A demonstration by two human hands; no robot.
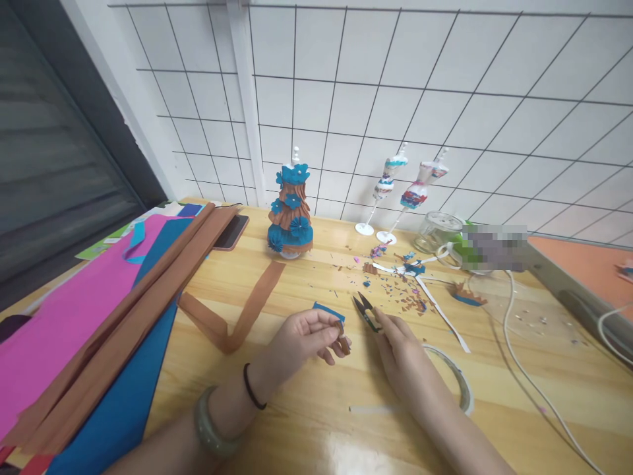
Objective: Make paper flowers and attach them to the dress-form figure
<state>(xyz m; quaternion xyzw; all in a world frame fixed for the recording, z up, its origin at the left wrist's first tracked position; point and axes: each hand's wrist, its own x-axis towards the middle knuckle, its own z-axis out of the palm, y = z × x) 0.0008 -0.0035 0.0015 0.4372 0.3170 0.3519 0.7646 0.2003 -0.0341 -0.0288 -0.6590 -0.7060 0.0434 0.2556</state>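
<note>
My left hand (316,333) pinches a small folded piece of brown crepe paper (345,344) between thumb and fingers. Just behind those fingers is a small blue paper strip (327,310). To the right, my right hand (398,340) has its fingers closed on black thread snips (364,311), low over the table, with the blades pointing away and to the left. A long strip of brown crepe paper (262,297) lies bent on the table beyond my left wrist. Farther back stands a mini dress form (291,214) dressed in brown and blue paper ruffles with blue flowers.
Brown, pink and blue paper sheets (99,290) fill the left side, beside a phone (231,232). Paper scraps (413,297) litter the right, near two small mannequins (422,185) and a glass jar (435,231). A tape roll (462,382) and white cable (524,382) lie nearer.
</note>
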